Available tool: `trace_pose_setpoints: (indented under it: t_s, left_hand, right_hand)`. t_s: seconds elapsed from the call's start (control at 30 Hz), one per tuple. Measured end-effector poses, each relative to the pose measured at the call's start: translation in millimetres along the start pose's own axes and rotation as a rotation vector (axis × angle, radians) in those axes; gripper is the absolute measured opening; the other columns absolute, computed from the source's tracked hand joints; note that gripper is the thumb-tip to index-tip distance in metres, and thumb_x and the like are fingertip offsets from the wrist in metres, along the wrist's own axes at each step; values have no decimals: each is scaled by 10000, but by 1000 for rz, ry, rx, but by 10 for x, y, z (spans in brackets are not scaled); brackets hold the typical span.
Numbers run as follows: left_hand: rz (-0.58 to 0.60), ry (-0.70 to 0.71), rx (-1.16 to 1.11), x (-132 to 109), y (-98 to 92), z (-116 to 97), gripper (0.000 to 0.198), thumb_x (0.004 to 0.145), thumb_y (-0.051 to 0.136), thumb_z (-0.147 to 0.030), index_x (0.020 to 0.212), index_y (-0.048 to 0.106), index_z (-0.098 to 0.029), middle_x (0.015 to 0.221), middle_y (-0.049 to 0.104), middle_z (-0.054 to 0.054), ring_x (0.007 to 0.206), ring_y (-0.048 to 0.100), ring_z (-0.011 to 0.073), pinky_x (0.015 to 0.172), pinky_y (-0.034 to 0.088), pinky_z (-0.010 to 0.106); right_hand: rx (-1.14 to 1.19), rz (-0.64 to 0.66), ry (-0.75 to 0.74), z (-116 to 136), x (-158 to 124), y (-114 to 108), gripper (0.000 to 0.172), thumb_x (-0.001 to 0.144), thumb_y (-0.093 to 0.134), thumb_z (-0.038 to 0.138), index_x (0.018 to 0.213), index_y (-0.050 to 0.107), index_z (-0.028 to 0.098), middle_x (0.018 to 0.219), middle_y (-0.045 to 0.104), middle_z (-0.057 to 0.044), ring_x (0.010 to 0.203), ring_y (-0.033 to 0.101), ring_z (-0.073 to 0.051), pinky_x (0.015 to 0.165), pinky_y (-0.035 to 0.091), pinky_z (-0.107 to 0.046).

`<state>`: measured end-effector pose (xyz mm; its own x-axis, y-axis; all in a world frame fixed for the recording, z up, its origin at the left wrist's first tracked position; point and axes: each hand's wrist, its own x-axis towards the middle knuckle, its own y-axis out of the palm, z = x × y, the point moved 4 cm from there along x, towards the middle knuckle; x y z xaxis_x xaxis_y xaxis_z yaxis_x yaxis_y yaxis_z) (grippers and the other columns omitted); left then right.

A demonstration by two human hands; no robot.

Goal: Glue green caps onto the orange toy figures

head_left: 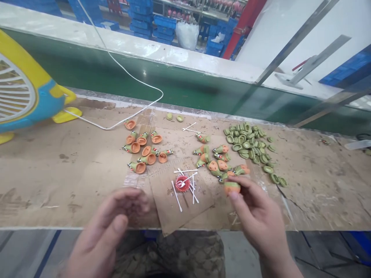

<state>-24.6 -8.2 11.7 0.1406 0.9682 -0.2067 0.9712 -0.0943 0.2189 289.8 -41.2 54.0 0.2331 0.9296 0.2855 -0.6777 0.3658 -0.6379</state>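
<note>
Above the front edge of the bench, my left hand point(116, 220) is open, its fingers loosely curved and slightly blurred, with nothing visible in it. My right hand point(255, 216) pinches a small orange-and-green figurine point(232, 188) between thumb and fingers. Just beyond it lie several similar figurines point(222, 166). Another group of figurines, with hollow orange ends point(140, 167), sits farther left. Between my hands, a small red cup point(182, 183) with white content stands on a cardboard piece point(168, 216). Cotton swabs point(176, 196) lie around it, and one rests in the cup.
At the right is a heap of small green oval pieces point(246, 144). Two more green pieces point(179, 118) and two swabs point(189, 126) lie at the back. A yellow-and-blue fan point(43, 92) stands left, its white cable point(124, 69) crossing the bench. A green wall point(179, 92) borders the rear.
</note>
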Motion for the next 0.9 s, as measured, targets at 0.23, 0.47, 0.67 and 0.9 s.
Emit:
trace_pose_setpoints:
  t_s: [0.23,0.47,0.67,0.9]
  left_hand:
    - [-175,389,614,438,-187,-330,177,953,670,-370,1077,695,-247,1058,732,62,968,683,260,898,550,379]
    - [1,551,1299,843,-65,-369,312,934,681,-293,1226,665,-185,1286,689,153,1255,579,369,1069,474,537]
    - [-8,610,1247,823,-86,-368,80,940,666,-284,970,677,-211,1122,754,123,1139,653,331,1027,502,501]
    - [-59,363,539,531,-24,-280,128,955,682,-340,954,651,-216,868,724,31,769,706,199,718,567,326]
  right_hand:
    - [-432,7,222,-779,132,-272,421,899,562,552,1074,753,219,1115,781,-136,893,727,-309,751,566,-440]
    - [-514,-221,-60,-503,38,-92,450,956,556,511,1160,689,133,1210,663,-235,1180,622,-419,1013,495,-603]
    - [10,72,-27,36,44,334,363,1012,588,419,1307,641,214,957,694,-64,811,687,-204,700,581,-327]
    - [163,320,74,323,337,722,182,983,612,276,1041,773,213,948,789,-46,850,723,-197,758,561,-323]
